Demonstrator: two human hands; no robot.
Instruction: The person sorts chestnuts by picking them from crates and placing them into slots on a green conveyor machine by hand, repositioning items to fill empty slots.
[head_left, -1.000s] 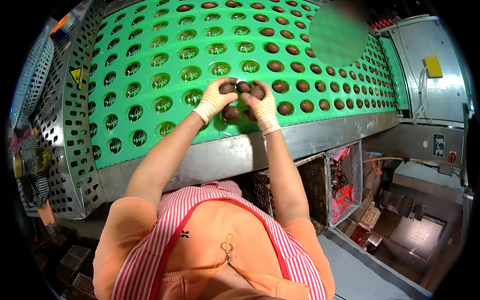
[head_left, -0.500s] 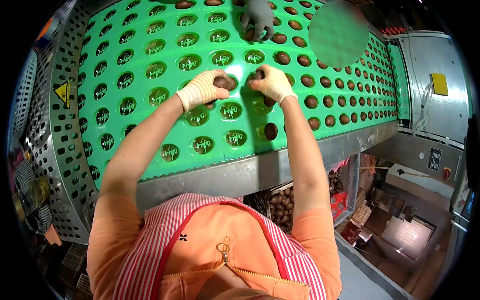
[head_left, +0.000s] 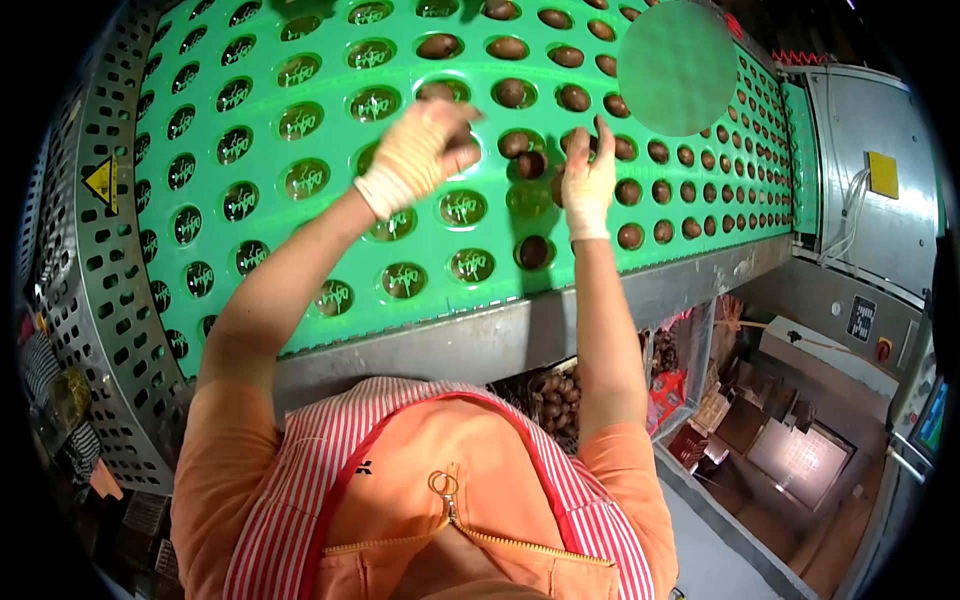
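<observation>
Brown egg-shaped pieces (head_left: 513, 93) sit in the oval pockets of a green moulded sheet (head_left: 330, 235). My left hand (head_left: 425, 145), in a pale ribbed glove, is blurred just below a piece (head_left: 437, 92) in its pocket; its thumb and fingers are apart and no piece shows between them. My right hand (head_left: 588, 175) is further right, fingers spread, over the sheet, with brown pieces partly hidden behind it. Left of it, a tilted piece (head_left: 530, 164) touches another piece (head_left: 513, 145). Nearer the front edge, one piece (head_left: 533, 252) lies in a pocket.
A metal rail (head_left: 450, 340) borders the sheet's front. Below it are a crate of brown pieces (head_left: 557, 400) and a bin with red material (head_left: 665, 395). A perforated metal guard (head_left: 130, 330) stands left, a grey cabinet (head_left: 865, 170) right.
My hands have moved apart, the right one rightward with its fingers now spread. More pockets near my left hand hold pieces. The other person's grey-gloved hand has left the view.
</observation>
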